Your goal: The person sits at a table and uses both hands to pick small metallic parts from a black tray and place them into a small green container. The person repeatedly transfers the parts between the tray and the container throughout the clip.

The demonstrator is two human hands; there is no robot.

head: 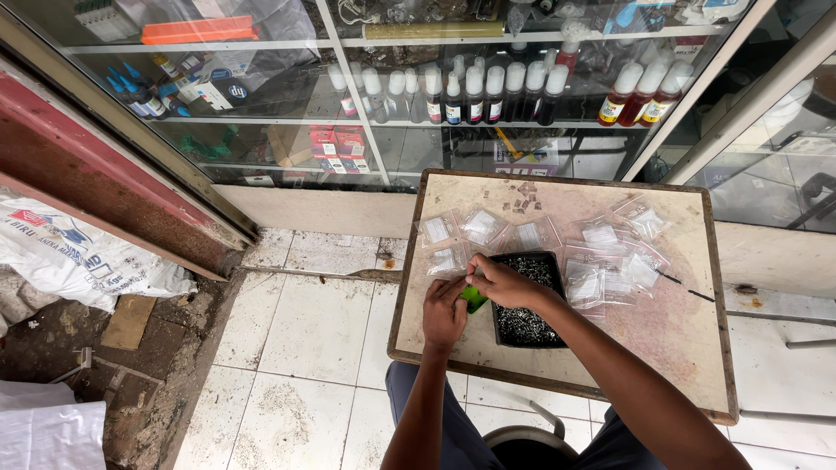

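My left hand (444, 313) and my right hand (501, 280) meet over the left part of a small wooden table (679, 331). Both pinch a small green object (474, 298) between their fingers. Just to the right lies a black tray (503, 337) filled with small dark metal pieces (522, 326). My right forearm crosses the tray's near corner. Several small clear plastic bags (482, 226) lie spread on the table beyond the hands, and more bags (601, 283) lie to the right of the tray.
A glass display cabinet (488, 96) with bottles and boxes stands behind the table. White floor tiles (305, 348) lie to the left, with a white sack (70, 252) and rubble further left. A thin dark stick (684, 285) lies on the table's right side.
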